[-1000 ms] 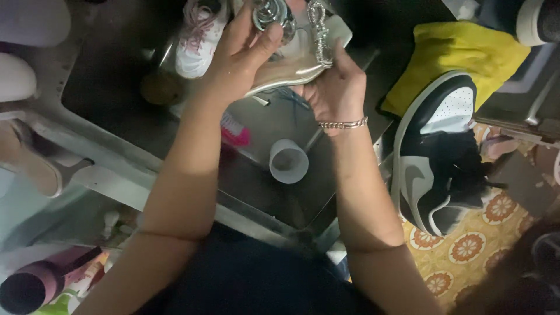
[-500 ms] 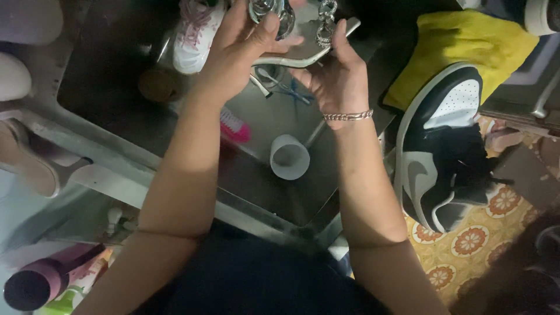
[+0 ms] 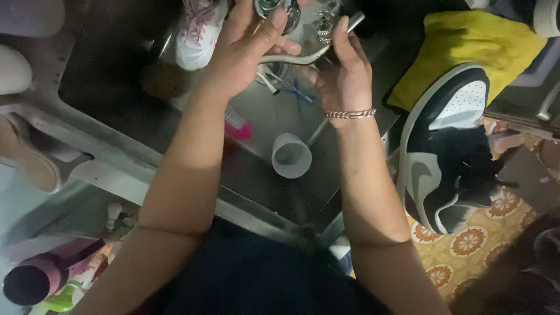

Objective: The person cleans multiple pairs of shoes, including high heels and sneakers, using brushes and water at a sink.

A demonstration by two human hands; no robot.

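My left hand (image 3: 242, 49) and my right hand (image 3: 344, 76) both grip a silver flat shoe (image 3: 303, 55) with shiny metal ornaments, held over a steel sink (image 3: 175, 192) at the top of the view. The shoe is tilted so its thin sole edge shows, and its upper part runs out of the frame. My left thumb presses on a round ornament. A chain bracelet (image 3: 350, 114) circles my right wrist.
In the sink lie a white cup (image 3: 290, 156), a pink brush (image 3: 239, 127) and a white sneaker with pink laces (image 3: 195, 35). A black, white and grey sneaker (image 3: 449, 157) and a yellow cloth (image 3: 466, 44) lie right. A beige shoe (image 3: 29, 160) sits left, a pink bottle (image 3: 41, 280) bottom left.
Both hands have carried the silver shoe further away, toward the top edge, and turned it so more of the sole edge faces me. The sink contents have not moved.
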